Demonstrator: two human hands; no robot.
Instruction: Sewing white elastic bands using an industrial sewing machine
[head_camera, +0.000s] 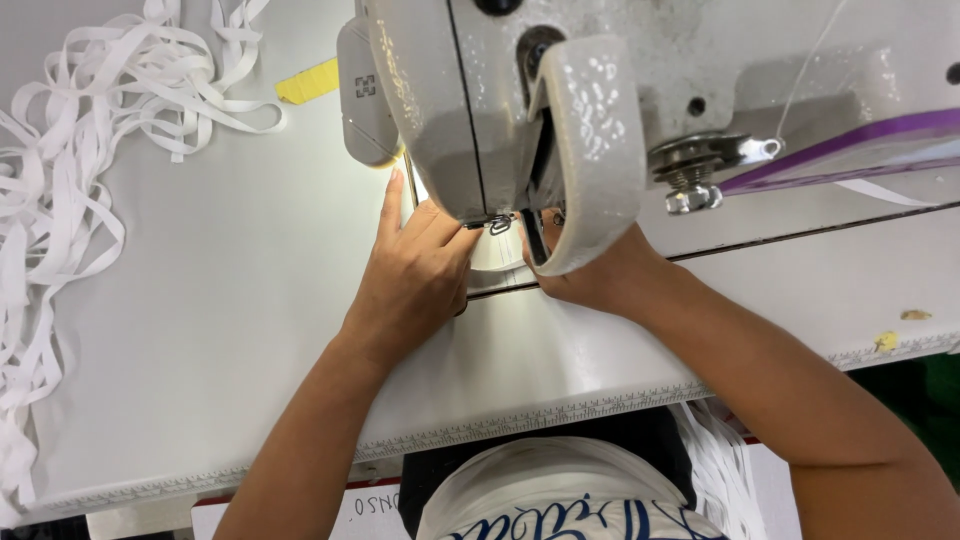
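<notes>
While the person leans in at the bottom of the frame, both forearms run up across the table (230, 330) toward the middle. Left hand (415, 285) lies flat, fingers together, index stretched up along the machine's side, thumb and fingertips pinching a small dark metal ring (499, 226) against a white strap (497, 262) just under the needle area. Right hand (585, 280) is mostly hidden behind the machine's grey head (560, 120); I cannot tell whether its fingers are pinched or spread. By my reading the piece is being set in place for stitching, and that calls for holding ring and strap steady, fingers clear of the needle. Farther off, at the upper left, a loose heap of white straps (70, 150) lies beside a yellow tag (308, 82).
</notes>
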